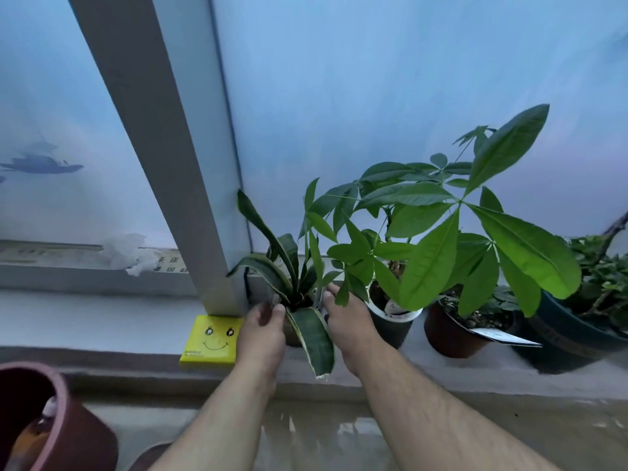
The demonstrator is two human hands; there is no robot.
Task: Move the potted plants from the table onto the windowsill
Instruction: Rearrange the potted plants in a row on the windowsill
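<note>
Grey windowsill point(102, 321) under frosted blue glass, snake plant pot point(295, 331) at frame centre on the sill, left hand point(261, 331) and right hand point(350, 329) gripping its sides, money tree point(394, 321) just right.

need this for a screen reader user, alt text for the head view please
Both hands, left hand and right hand, grip a small snake plant pot on the windowsill, beside a yellow smiley box and more potted plants, including a money tree.
</note>
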